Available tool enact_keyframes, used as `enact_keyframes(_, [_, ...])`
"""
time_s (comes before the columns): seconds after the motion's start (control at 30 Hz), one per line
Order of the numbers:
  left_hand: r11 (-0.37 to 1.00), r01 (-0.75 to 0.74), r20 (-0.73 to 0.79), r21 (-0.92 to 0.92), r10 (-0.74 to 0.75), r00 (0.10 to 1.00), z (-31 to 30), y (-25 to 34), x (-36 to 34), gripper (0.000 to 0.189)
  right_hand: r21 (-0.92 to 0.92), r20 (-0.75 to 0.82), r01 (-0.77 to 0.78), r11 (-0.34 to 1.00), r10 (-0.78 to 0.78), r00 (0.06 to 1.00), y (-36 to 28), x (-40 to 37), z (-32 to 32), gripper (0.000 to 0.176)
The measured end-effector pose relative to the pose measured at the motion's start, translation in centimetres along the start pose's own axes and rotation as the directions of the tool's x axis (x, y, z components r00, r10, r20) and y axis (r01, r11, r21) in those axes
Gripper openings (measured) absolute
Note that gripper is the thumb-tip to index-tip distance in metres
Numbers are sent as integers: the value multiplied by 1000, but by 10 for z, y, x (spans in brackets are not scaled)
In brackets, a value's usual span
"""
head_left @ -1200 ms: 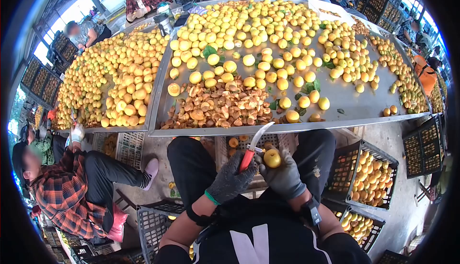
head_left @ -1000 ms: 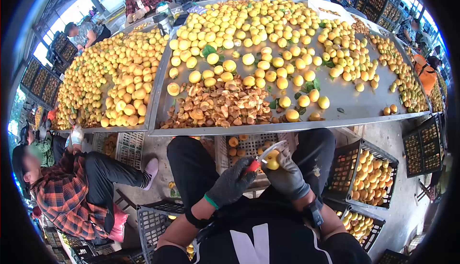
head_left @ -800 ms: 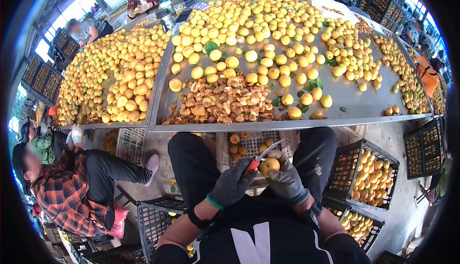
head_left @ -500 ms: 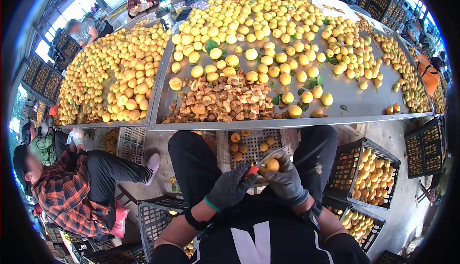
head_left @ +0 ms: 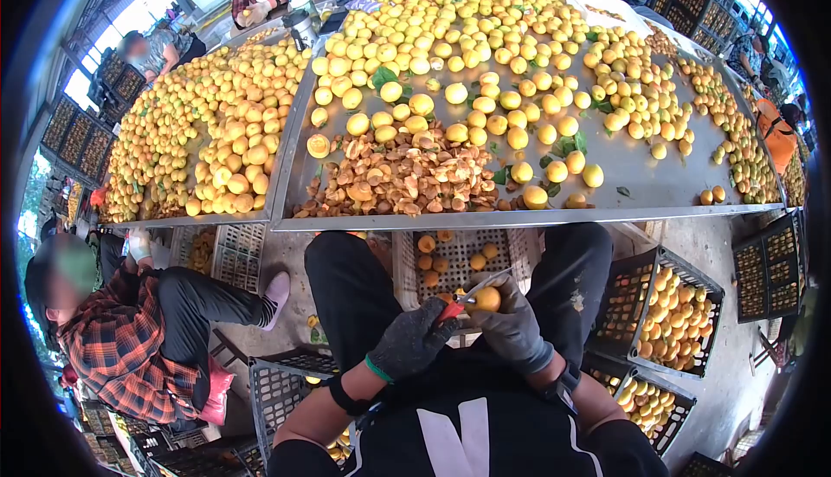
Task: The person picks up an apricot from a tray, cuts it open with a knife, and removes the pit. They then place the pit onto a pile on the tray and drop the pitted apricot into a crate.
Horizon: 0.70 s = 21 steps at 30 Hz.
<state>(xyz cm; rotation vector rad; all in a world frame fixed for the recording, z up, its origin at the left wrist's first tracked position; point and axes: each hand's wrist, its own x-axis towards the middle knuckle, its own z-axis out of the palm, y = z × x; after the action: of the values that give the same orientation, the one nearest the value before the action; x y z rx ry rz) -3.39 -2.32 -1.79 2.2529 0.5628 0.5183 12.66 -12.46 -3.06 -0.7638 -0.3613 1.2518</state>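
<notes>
Left grip (head_left: 409,338) holds knife (head_left: 450,311), right grip (head_left: 512,328) fruit (head_left: 488,299)

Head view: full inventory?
Metal tables: two plus, grey, ahead
Slatted crates: many, black, floor and background
Pale crates: two plus, whitish, below tables
Apricot-like fruit: countless, yellow-orange, tables and crates
Cut pieces: one heap, brown-orange, near table edge
Leaves: several, green, among fruit
Co-workers: six or more, varied clothing, around tables
Knife: one, red-handled, lower centre
Left hand: one, dark glove, holding knife
Right hand: one, grey glove, holding one fruit
</notes>
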Motion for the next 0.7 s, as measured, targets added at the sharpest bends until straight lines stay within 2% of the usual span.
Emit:
enact_keyframes(0.1, [999,42,42,-15,-42,998,-2,1,1,28,-46,-14,-19,999,18,1000,-1,1,1,37])
enact_keyframes(0.17, [988,155,136,-19,-151,979,-6,7,3,28,-70,-17,-23,997,22,1000,-2,0,3,36])
enact_keyframes(0.27, [987,150,143,-55,-141,980,-5,6,1,29,-17,-54,-66,998,65,996,0,-2,3,35])
enact_keyframes(0.4, [998,58,69,4,-58,996,1,1,-3,30,-117,-92,-101,988,90,992,4,-4,-3,39])
enact_keyframes(0.47, [973,232,250,-12,-222,942,-4,7,1,33,-165,-107,-125,978,108,988,3,-6,-3,45])
enact_keyframes(0.63, [988,146,235,56,-155,960,4,-1,-10,40,-452,-43,5,892,-28,999,1,-10,0,46])
enact_keyframes(0.7, [990,110,218,84,-126,968,5,1,-11,42,-436,-28,17,900,-32,999,2,-12,-1,45])
